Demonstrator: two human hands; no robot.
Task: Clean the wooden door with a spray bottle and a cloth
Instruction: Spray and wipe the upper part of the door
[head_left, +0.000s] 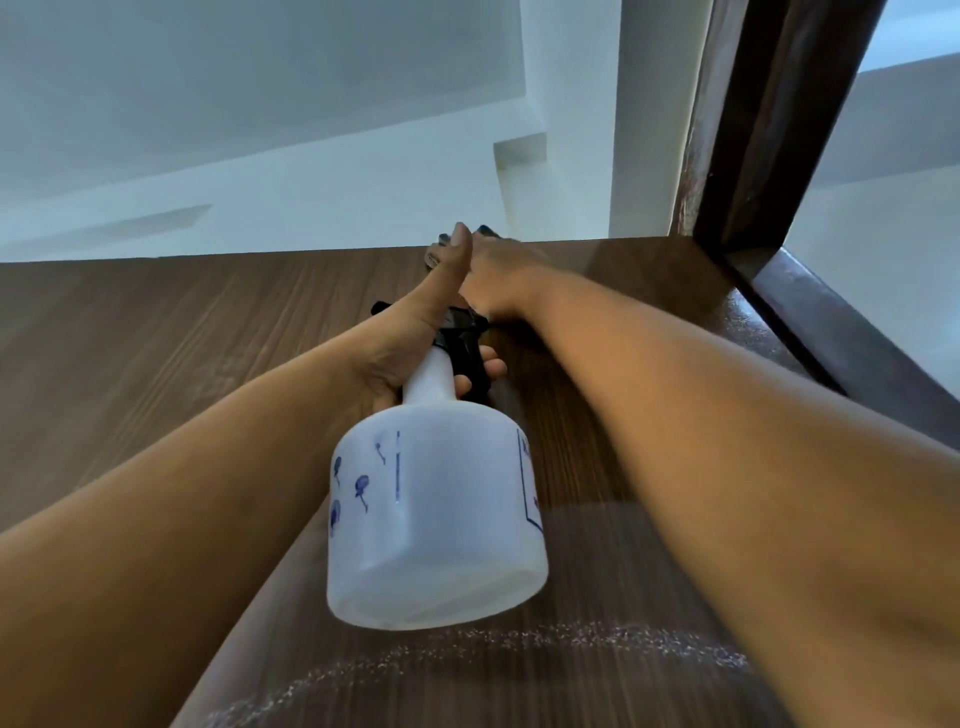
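The brown wooden door (156, 338) fills the lower view, seen from below up to its top edge. My left hand (415, 332) grips the neck of a white spray bottle (441, 509) with a black trigger head, thumb stretched upward, nozzle toward the door. My right hand (504, 275) reaches to the door's top edge and holds a dark cloth (485, 231) against the wood. Only small bits of the cloth show past the hand, and its fingers are hidden. A band of fine spray droplets (519, 644) lies on the door below the bottle.
A dark wooden door frame (769, 130) runs up the right side, close to my right arm. White wall and ceiling (260, 104) lie beyond the door's top edge.
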